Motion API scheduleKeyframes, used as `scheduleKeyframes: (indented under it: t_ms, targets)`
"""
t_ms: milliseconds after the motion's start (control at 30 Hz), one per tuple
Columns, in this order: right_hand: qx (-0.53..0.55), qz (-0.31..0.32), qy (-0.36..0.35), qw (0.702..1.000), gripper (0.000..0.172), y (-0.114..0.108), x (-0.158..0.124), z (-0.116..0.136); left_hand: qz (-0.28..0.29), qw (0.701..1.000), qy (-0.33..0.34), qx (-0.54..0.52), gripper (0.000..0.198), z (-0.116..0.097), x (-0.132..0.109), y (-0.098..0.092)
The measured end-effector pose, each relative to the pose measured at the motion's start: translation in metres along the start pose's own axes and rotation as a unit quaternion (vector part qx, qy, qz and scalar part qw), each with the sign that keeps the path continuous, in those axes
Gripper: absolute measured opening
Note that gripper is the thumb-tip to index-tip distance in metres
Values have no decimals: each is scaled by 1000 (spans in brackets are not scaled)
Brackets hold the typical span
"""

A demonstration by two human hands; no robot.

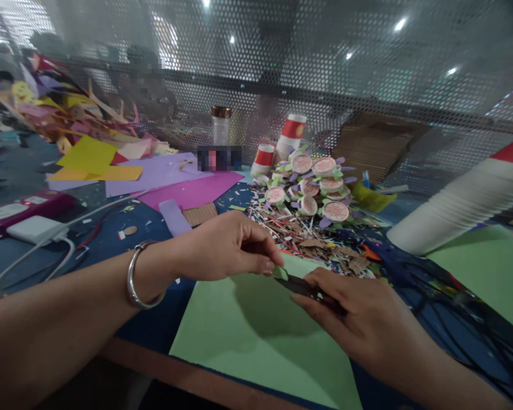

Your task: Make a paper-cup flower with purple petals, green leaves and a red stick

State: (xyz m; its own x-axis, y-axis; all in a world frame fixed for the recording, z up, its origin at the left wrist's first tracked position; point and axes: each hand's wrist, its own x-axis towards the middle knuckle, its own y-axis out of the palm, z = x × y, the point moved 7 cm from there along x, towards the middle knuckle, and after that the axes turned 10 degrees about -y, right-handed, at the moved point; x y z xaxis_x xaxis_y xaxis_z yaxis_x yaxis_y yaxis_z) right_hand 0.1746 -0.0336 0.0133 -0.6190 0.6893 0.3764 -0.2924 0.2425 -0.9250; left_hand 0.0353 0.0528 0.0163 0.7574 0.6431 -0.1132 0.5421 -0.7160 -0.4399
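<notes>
A grey perforated screen [248, 74] is standing behind the blue tabletop [171, 302]; toward its near edge, the left hand [226, 245] is pinching a small green paper piece [281, 273], the right hand [363, 313] gripping dark-bladed scissors [299, 286] against it.

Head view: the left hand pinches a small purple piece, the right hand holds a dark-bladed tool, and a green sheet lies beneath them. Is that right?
Not quite: the small piece pinched in the left hand is green, not purple, as the head view shows. The right hand does hold a dark-bladed tool, with a green sheet beneath.
</notes>
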Motion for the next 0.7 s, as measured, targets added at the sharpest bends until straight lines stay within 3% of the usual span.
scheduleKeyframes:
  t_ms: [367,700]
  targets:
    - [47,28,34,998,35,4,1,-7,-2,1000,-13,-10,15,1,3,-4]
    - [22,4,9,1000,33,4,2,-1,22,998,-35,-56,11,6,4,1]
